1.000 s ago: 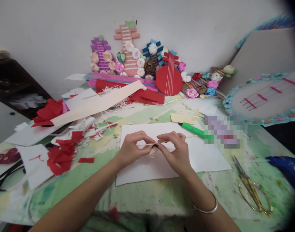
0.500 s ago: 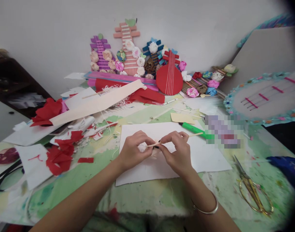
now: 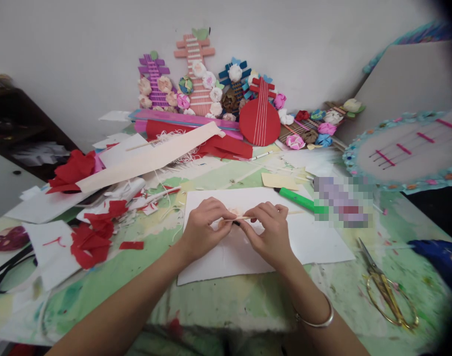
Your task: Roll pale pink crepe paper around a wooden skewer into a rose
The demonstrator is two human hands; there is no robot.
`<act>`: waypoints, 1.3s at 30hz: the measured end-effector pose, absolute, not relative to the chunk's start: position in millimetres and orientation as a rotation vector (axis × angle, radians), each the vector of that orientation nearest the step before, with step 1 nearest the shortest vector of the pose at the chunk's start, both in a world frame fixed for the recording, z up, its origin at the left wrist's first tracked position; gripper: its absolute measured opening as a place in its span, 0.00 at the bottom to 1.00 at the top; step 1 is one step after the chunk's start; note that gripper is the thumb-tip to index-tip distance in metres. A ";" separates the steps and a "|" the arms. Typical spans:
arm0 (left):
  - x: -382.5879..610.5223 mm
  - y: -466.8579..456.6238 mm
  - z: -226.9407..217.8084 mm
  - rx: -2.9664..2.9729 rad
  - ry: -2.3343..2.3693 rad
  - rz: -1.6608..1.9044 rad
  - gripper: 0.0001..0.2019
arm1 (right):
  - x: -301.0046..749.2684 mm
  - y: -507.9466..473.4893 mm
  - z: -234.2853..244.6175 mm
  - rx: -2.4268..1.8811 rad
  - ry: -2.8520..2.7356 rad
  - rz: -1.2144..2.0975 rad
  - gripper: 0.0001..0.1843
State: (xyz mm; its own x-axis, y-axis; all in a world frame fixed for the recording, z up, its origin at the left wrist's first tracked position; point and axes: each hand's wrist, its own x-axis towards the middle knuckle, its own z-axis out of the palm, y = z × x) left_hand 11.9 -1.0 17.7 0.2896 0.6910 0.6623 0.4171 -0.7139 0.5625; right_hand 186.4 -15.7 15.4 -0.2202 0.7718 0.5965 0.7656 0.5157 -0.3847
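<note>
Over a white sheet of paper, both my hands pinch a thin wooden stick close to its left end. My left hand is closed, thumb and forefinger on the stick's tip. My right hand is closed on it just to the right, and the stick's free end sticks out beyond its knuckles. Pale, peach-coloured material, perhaps thin paper, shows behind and between the fingertips; its shape is mostly hidden by them.
A green marker-like tube lies behind my right hand. Gold-handled scissors rest at right, near a blue tool. Red paper scraps and a long cream strip lie left. Flower-trimmed instrument models, one a red lute, line the wall.
The stick has tilted to lie almost level, its right end dropping slightly. My fingers have shifted a little around it, and more pale material shows behind them.
</note>
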 end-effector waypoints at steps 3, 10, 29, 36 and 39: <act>12.4 -1.0 16.5 2.311 0.998 1.397 0.07 | 186.9 -15.9 15.9 -1.242 -1.960 0.023 0.08; 14.6 -6.7 17.9 2.434 1.128 1.401 0.06 | 187.3 -17.2 15.3 -1.203 -1.929 -0.020 0.07; 16.3 -11.0 19.1 2.647 1.171 1.318 0.08 | 186.0 -17.3 12.8 -1.196 -1.953 -0.164 0.05; 13.9 -12.1 23.8 2.626 1.172 1.274 0.05 | 186.5 -16.4 12.5 -1.188 -1.945 -0.171 0.05; 13.9 -12.6 24.3 2.618 1.165 1.256 0.05 | 186.2 -16.1 11.8 -1.185 -1.946 -0.191 0.06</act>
State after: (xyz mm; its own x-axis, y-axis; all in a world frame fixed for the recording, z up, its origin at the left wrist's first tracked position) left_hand 13.9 -12.6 24.3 0.4003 0.6283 0.6671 0.6176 -0.7227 0.3101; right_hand 186.2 -16.1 11.8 -0.2109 0.6674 0.7142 0.7936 0.5435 -0.2735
